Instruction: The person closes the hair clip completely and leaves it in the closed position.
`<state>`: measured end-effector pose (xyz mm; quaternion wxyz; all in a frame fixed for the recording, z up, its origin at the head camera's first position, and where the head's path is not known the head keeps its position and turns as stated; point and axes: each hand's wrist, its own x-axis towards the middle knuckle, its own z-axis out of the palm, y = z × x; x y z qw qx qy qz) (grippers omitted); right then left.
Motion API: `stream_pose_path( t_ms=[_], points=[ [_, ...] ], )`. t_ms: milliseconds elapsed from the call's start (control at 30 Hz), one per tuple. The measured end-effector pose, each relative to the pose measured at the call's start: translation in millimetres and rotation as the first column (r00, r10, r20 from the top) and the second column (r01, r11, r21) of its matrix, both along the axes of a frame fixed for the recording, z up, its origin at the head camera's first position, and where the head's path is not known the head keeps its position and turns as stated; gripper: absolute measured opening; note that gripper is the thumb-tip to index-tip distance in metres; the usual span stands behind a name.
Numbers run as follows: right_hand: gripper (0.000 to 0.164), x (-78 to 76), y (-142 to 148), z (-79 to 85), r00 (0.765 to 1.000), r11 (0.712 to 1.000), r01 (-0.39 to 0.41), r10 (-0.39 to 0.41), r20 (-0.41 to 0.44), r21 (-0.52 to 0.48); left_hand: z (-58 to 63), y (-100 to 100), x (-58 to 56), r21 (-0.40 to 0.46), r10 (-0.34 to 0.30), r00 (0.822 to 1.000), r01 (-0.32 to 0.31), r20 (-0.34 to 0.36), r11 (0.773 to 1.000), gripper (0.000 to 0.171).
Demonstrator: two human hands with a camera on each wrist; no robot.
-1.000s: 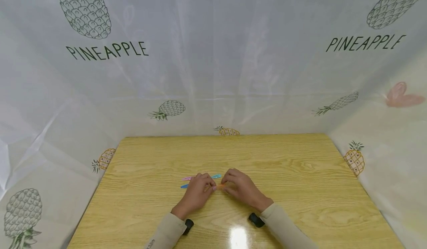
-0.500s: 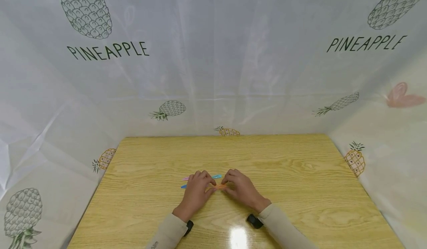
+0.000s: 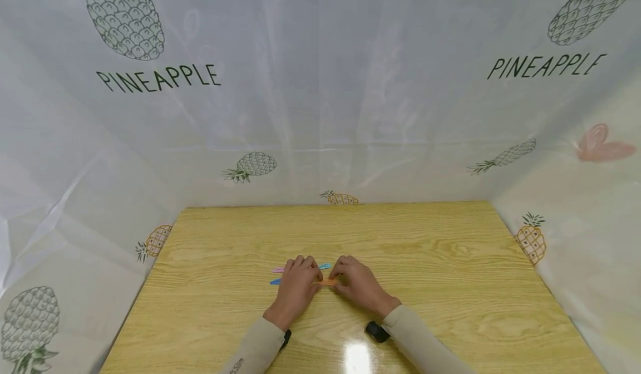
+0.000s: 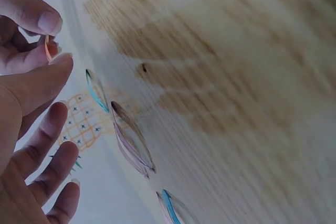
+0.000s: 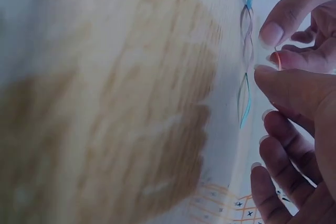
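Observation:
Both hands meet at a small orange hair clip (image 3: 328,282) near the middle of the wooden table. My left hand (image 3: 297,288) pinches its left end between thumb and index finger, and the right hand (image 3: 361,286) pinches the other end. In the left wrist view the orange clip (image 4: 49,48) shows as a thin, slightly bent strip between the fingertips. Behind and beside the left hand lie a pink clip (image 3: 277,270), a light blue clip (image 3: 324,266) and a blue clip (image 3: 275,281), the last partly hidden by that hand.
The wood-grain table (image 3: 425,251) is enclosed at the back and sides by a white curtain (image 3: 320,112) printed with pineapples. Black straps with a dark wrist camera (image 3: 377,331) sit below the sleeves. A light glare lies on the near table.
The right wrist has shifted slightly left and its fingers have closed in on the orange clip. The left hand stays at the clip's left end. The other clips have not moved.

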<state>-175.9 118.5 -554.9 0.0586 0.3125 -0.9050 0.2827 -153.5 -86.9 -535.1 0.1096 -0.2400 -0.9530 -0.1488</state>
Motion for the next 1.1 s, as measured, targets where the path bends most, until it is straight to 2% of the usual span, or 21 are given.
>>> stream_pose_path(
  t_ms=[233,600,833,1100],
  points=[
    [0.012,-1.8,-3,0.6,1.0,1.0,-0.006,0.005,0.025,0.004,-3.3,2,-3.1,-0.055,0.039,0.999,-0.038,0.005,0.998,0.013],
    [0.009,-8.2,-6,-0.3,0.999,1.0,0.006,-0.008,0.053,0.027,-4.6,6,-8.4,-0.07,0.05,0.997,-0.046,0.057,0.996,0.012],
    [0.009,-10.2,-6,-0.5,0.997,0.998,0.041,-0.043,0.067,0.037,-8.7,7,-11.1,-0.07,0.058,0.997,-0.054,0.051,0.996,0.012],
    [0.011,-10.0,-6,0.9,0.999,0.997,0.04,-0.041,0.021,0.061,-10.9,8,-12.0,-0.076,0.069,0.996,-0.064,0.063,0.995,0.012]
  ],
)
